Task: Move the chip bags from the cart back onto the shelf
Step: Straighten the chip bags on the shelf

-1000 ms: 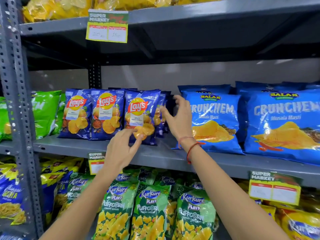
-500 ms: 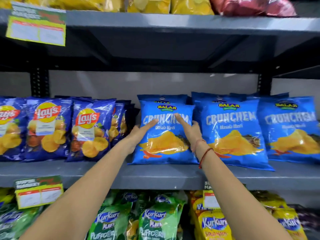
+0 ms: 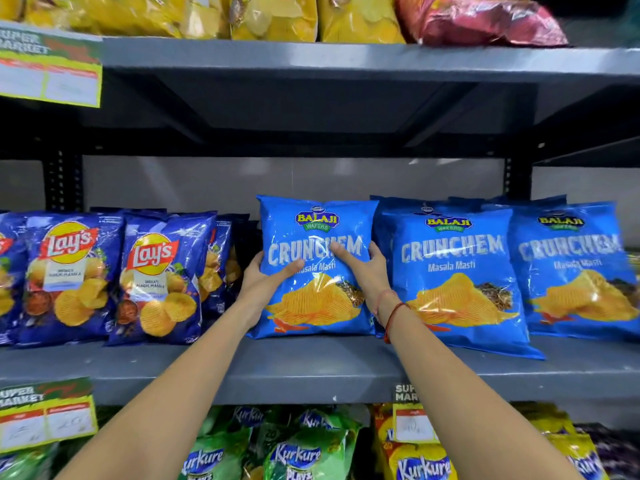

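Observation:
A bright blue Crunchem chip bag [image 3: 315, 223] stands upright on the grey middle shelf [image 3: 311, 368], at the left end of a row of like bags [image 3: 453, 271]. My left hand [image 3: 263, 289] grips its left edge, thumb across the front. My right hand [image 3: 363, 271] holds its right edge, fingers laid over the printed name; a red thread circles that wrist. To the left stand dark blue Lay's bags [image 3: 156, 278]. No cart is in view.
Yellow and red bags [image 3: 346, 15] fill the top shelf. Green and yellow Kurkure bags [image 3: 298, 452] crowd the shelf below. Price tags [image 3: 45, 414] hang on the shelf fronts. A bare strip of shelf runs in front of the bags.
The view swung right from the Lay's bags to the Crunchem row. Both hands moved onto the leftmost Crunchem bag and closed on its sides; it now stands more upright.

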A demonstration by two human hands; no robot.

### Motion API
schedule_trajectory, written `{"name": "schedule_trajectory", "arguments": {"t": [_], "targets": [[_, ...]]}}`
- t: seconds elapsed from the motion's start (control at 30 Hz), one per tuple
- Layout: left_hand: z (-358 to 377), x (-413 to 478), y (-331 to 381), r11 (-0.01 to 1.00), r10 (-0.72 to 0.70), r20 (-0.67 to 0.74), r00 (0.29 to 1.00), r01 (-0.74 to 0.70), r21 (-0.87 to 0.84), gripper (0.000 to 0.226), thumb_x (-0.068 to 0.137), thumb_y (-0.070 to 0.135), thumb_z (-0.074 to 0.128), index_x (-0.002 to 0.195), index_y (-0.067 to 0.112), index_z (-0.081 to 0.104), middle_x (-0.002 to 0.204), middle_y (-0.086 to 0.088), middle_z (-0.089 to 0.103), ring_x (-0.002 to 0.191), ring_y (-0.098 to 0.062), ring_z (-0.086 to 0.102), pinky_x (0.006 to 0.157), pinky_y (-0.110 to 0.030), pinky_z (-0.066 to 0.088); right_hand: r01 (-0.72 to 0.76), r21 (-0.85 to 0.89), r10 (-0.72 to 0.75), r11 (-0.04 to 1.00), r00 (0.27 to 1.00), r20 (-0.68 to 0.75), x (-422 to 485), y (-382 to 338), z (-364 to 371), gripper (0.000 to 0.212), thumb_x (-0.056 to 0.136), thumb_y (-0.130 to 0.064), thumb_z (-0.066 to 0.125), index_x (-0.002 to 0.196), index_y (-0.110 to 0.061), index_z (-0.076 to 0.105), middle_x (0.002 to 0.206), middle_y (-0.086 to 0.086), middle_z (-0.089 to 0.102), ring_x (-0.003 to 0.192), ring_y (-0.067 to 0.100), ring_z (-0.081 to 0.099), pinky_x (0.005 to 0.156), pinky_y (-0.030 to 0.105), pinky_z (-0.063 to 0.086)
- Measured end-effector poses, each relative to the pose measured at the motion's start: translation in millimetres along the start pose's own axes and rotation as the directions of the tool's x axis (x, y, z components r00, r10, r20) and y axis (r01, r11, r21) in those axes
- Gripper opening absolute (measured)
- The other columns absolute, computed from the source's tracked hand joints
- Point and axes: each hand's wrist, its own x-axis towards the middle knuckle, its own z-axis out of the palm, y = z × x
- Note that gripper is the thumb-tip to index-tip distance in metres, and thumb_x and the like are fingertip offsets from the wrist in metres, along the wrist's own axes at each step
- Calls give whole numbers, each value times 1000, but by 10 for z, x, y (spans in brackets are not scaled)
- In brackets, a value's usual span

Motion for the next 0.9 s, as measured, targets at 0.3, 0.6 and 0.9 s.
{"name": "schedule_trajectory", "arguments": {"t": [0.3, 0.6, 0.9], "targets": [[36, -57, -36, 964, 155, -160, 975, -114, 239, 95, 59, 39, 83, 138, 21, 32, 131, 0, 48, 110, -12, 52, 91, -27, 46, 80, -321, -141, 944, 976, -168, -186, -125, 15, 98, 69, -43, 80, 147, -13, 28, 145, 9, 46, 135, 22, 43, 110, 31, 36], [809, -361, 321, 638, 720, -73, 690, -618, 459, 33, 86, 29, 56, 116, 18, 52, 110, 5, 47, 103, -16, 51, 91, -41, 46, 312, -507, -416, 804, 904, -102, -512, -670, -357, 61, 83, -37, 69, 135, -16, 44, 131, 2, 49, 124, 19, 46, 104, 35, 40], [1850, -559, 6, 859, 295, 170, 940, -339, 384, 63, 89, 36, 55, 141, 15, 27, 146, -10, 33, 134, -24, 33, 112, -41, 28, 57, -744, -516, 666, 756, -404, -412, -740, -1575, 65, 82, -47, 67, 131, -8, 48, 134, 16, 49, 126, 31, 41, 100, 31, 29]]}}
